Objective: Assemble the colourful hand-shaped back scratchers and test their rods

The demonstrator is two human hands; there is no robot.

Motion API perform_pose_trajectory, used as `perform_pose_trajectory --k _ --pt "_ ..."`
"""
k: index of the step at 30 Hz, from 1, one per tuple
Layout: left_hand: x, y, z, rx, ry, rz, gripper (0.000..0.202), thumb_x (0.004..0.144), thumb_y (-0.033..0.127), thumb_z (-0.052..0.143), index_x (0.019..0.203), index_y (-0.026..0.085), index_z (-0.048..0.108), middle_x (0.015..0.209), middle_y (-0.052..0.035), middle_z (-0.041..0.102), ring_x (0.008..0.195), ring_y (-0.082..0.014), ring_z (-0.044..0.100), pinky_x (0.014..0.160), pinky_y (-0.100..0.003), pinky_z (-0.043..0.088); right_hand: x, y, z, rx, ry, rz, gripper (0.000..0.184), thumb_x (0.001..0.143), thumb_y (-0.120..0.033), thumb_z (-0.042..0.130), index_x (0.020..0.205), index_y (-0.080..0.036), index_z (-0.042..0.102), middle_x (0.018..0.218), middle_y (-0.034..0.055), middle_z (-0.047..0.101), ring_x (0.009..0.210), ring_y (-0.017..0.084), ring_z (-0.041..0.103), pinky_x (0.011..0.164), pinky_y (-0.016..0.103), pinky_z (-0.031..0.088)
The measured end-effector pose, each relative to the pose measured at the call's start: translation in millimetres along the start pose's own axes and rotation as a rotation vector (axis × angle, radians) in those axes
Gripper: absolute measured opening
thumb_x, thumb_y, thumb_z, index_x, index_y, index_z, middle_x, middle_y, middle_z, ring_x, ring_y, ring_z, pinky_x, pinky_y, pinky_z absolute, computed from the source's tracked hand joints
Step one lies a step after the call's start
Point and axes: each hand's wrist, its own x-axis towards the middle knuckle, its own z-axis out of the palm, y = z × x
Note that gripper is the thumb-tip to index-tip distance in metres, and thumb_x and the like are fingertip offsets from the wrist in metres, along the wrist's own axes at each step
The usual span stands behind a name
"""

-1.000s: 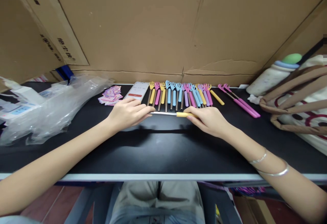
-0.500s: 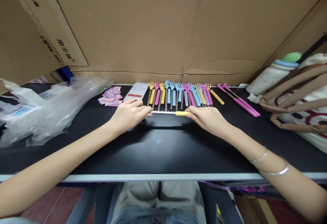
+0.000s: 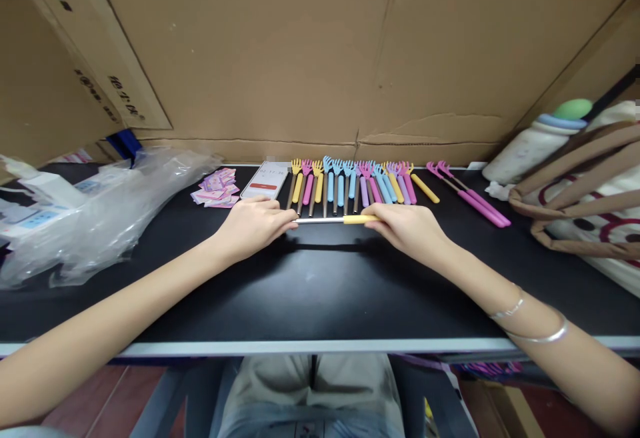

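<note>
Just above the black table, a back scratcher rod (image 3: 320, 221) with a silver shaft and a yellow grip lies level between my hands. My left hand (image 3: 257, 225) pinches the shaft's left end, and its fingers hide that tip. The fingers of my right hand (image 3: 403, 230) are closed round the right end of the yellow grip. Behind the rod runs a row of small back scratchers (image 3: 341, 188) with claw heads in yellow, pink, blue and purple. Two longer pink back scratchers (image 3: 483, 208) lie to the right of the row.
A phone (image 3: 264, 180) with a timer and a pile of printed cards (image 3: 217, 189) sit left of the row. Clear plastic bags (image 3: 110, 215) cover the far left. At right stand a white bottle (image 3: 523, 150) and a bag (image 3: 600, 205). A cardboard wall (image 3: 280, 58) rises behind.
Both hands and the rod stay in nearly the same place. The view has shifted very slightly.
</note>
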Motion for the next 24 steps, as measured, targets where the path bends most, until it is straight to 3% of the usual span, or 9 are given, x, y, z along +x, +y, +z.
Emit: perform_pose_trajectory --k 6,13,17,24 --pt "1.1 -4.8 -5.3 -0.115 -0.116 -0.030 0.039 0.096 0.037 0.034 0.072 0.020 0.061 0.059 0.0005 0.059 0.059 -0.0154 0.055 0.058 -0.026 0.033 0.3 1.6 -3.0 -0.055 0.128 -0.047 0.029 0.093 -0.039 0.041 0.089 -0.020 0.063 0.081 0.0002 0.072 0.070 0.012 0.065 0.055 0.023 0.036" --pt "0.1 -7.1 -3.8 -0.170 -0.217 -0.118 0.040 0.096 0.039 0.033 0.075 0.021 0.062 0.063 0.0003 0.062 0.064 -0.0153 0.058 0.058 -0.025 0.033 -0.5 8.8 -3.7 -0.036 0.151 -0.035 0.019 0.089 -0.037 0.051 0.088 -0.022 0.062 0.078 -0.0013 0.070 0.065 0.011 0.062 0.054 0.021 0.036" --pt "-2.8 -4.8 1.1 -0.122 -0.142 -0.131 0.040 0.096 0.041 0.032 0.082 0.021 0.064 0.066 -0.0002 0.065 0.062 -0.0148 0.059 0.054 -0.025 0.031 -1.3 11.1 -1.3 0.042 0.112 0.002 0.016 0.088 -0.036 0.054 0.091 -0.022 0.061 0.075 -0.0021 0.069 0.060 0.010 0.060 0.053 0.021 0.036" --pt "-4.8 0.3 2.8 -0.135 -0.046 -0.082 0.037 0.097 0.037 0.031 0.096 0.021 0.064 0.077 -0.0012 0.069 0.066 -0.0129 0.063 0.055 -0.022 0.036 -2.7 14.5 0.7 0.276 0.073 0.003 0.017 0.088 -0.034 0.053 0.094 -0.020 0.060 0.082 0.0014 0.068 0.069 0.011 0.061 0.062 0.021 0.042"
